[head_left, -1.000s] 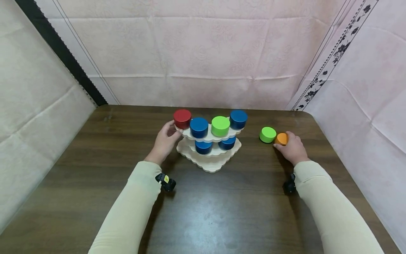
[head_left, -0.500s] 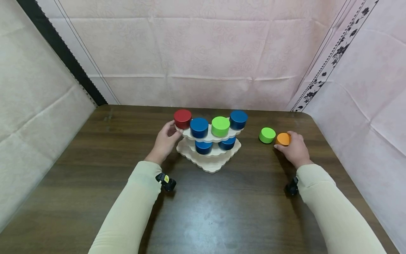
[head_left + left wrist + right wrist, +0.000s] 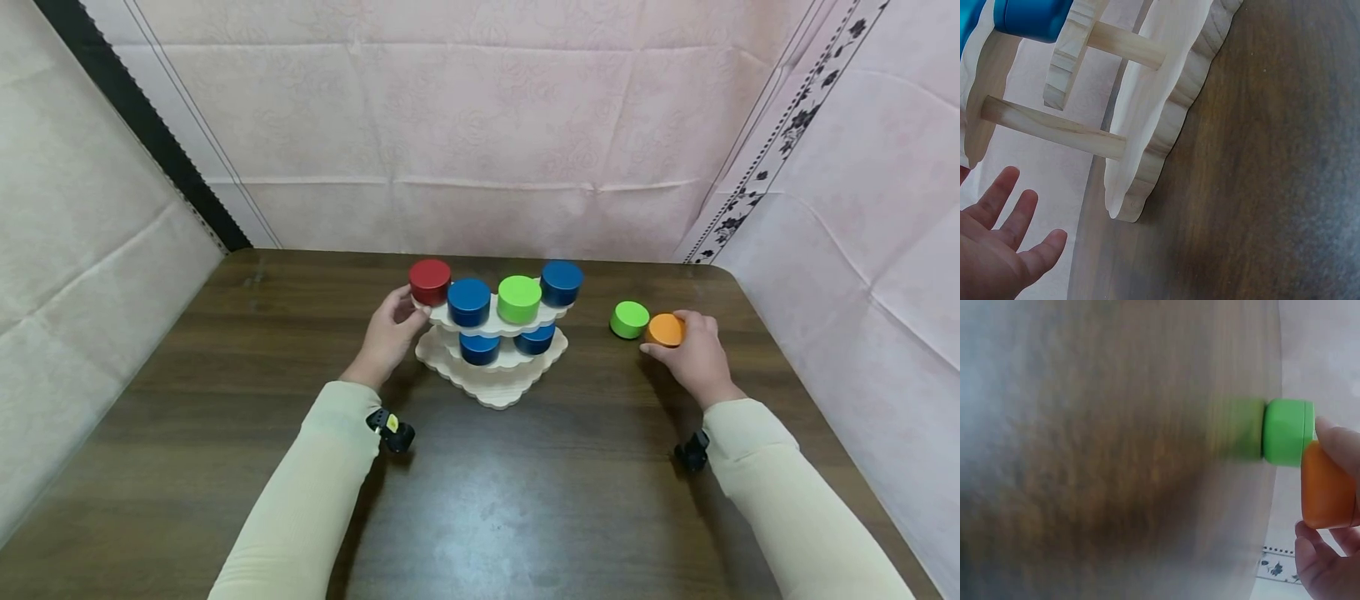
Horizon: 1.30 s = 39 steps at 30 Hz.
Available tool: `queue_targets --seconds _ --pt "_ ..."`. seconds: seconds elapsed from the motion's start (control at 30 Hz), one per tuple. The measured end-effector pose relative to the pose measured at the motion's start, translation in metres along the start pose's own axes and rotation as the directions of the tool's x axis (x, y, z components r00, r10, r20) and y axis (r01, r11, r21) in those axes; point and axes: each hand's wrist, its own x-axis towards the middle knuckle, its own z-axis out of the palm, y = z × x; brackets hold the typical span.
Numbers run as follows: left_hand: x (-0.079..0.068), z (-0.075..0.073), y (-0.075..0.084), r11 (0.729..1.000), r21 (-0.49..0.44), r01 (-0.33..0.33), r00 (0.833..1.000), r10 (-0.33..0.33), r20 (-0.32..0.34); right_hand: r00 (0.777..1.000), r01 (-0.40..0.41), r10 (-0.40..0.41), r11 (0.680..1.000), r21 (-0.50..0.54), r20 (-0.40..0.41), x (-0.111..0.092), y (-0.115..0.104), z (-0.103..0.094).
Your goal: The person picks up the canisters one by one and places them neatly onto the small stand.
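Note:
A three-tier wooden stand (image 3: 491, 387) with scalloped edges bears small round canisters. My left hand (image 3: 384, 340) pinches the left corner of its top tier, below the red canister (image 3: 430, 282); in the left wrist view the other fingers (image 3: 1029, 215) spread free beside a wooden post (image 3: 1054, 128). On the right, my right hand (image 3: 699, 354) grips an orange canister (image 3: 664, 331) between thumb and fingers. That canister hangs slightly above the table in the right wrist view, close to a green canister (image 3: 1287, 432) standing on the wood.
Blue canisters (image 3: 469, 302) and a light green one (image 3: 519, 300) share the top tier with the red one. Two more blue canisters (image 3: 479, 349) sit on the middle tier. Pale cloth (image 3: 480, 125) hangs behind the brown table (image 3: 465, 508) and at its sides.
My right hand has raised the orange canister a little off the table. The left hand and the stand have stayed in place.

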Motion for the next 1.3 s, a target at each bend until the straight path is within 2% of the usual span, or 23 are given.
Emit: queue_targets --seconds 0.47,0.9,1.3 --pt "-0.001 -0.001 0.000 1.000 -0.007 -0.006 1.000 0.006 -0.002 0.996 0.074 -0.076 0.997 0.037 0.041 -0.013 -0.023 0.010" --pt "-0.001 -0.002 -0.002 1.000 -0.003 -0.009 1.000 0.009 -0.006 0.983 0.106 -0.113 0.993 0.058 0.144 -0.018 -0.036 0.034" --pt "-0.002 0.000 0.000 1.000 -0.013 -0.013 1.000 0.013 -0.005 0.968 0.136 -0.158 0.983 0.121 0.193 -0.025 -0.055 0.058"
